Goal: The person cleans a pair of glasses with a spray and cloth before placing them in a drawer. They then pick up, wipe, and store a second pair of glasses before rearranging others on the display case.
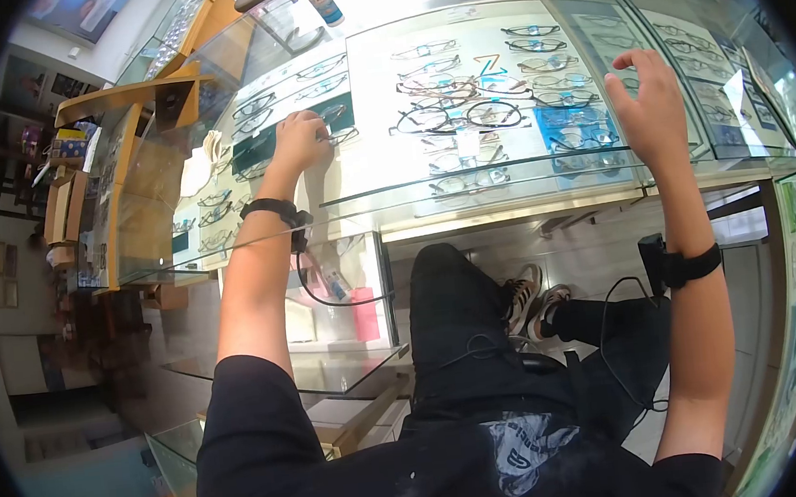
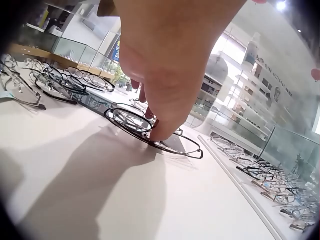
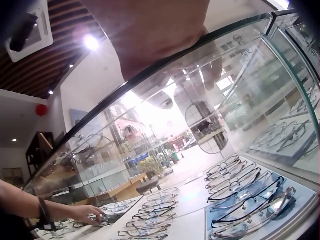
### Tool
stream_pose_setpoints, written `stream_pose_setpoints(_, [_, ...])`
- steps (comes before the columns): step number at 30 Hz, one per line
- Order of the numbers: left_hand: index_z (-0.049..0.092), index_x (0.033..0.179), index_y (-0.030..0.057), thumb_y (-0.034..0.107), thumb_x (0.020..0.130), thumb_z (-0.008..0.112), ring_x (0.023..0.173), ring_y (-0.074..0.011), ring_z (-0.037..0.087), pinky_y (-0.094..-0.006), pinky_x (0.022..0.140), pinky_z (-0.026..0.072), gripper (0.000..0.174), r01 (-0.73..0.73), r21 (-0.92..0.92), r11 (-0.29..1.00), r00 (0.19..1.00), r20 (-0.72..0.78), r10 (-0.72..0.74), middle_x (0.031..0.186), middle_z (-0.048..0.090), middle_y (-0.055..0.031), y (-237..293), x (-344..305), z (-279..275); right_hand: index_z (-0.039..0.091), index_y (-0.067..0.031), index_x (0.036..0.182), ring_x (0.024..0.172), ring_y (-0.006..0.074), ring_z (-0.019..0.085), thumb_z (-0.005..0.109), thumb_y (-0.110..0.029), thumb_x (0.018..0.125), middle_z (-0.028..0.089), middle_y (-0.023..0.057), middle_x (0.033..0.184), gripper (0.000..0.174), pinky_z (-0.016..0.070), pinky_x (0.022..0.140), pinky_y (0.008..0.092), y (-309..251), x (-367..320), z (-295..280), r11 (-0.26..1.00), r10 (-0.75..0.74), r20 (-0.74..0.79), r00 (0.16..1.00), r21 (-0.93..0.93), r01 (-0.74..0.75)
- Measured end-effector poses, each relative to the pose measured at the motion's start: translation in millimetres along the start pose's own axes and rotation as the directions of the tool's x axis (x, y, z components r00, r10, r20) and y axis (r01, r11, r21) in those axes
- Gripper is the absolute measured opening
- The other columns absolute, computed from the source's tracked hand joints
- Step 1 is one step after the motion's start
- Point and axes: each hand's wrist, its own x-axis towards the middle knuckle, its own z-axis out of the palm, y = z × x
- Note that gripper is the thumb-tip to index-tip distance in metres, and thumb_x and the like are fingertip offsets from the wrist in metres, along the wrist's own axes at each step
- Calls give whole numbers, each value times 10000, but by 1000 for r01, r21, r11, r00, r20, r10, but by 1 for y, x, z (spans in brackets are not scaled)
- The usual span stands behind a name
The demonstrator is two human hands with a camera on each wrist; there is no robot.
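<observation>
My left hand (image 1: 299, 142) reaches into the display case at its left part. Its thumb and fingertips pinch a pair of dark-rimmed eyeglasses (image 2: 131, 120) near the bridge, just over the white surface; the fingers behind the thumb are mostly hidden in the left wrist view. A dark green strip (image 1: 253, 155) with more glasses lies beside this hand. My right hand (image 1: 651, 108) is held up at the right of the case, fingers loosely bent, with nothing in it. In the right wrist view that hand (image 3: 155, 35) shows by the upper edge of a glass pane (image 3: 165, 85).
Rows of eyeglasses (image 1: 457, 115) fill the middle of the case, some over a blue card (image 1: 577, 129). A glass front edge (image 1: 467, 174) runs between my body and the display. A spray bottle (image 1: 319, 0) stands at the back. Cables hang from both wrist cameras.
</observation>
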Motion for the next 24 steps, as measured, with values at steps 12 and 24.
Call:
stream_pose_setpoints(12, [790,847,196,288,788,751,1069,-303,585,-469,936,407,116,214,-18,977,959,192,-207,955,712,-54,19,-30,-13,658,-47,1046,1111,347,602,657,-263,898,663,126,1137,262,475,962,459,0,0,0,1000,7,-7,1000,-31,-7])
stream_pose_setpoints(24, [786,885,2,350,754,797,745,-227,670,-383,710,523,372,521,-266,811,806,464,-366,800,735,-119,80,-92,-70,668,-60,1056,1094,337,616,649,-283,913,670,121,1121,265,488,938,460,1,-1,5,997,11,-24,1000,-75,-13])
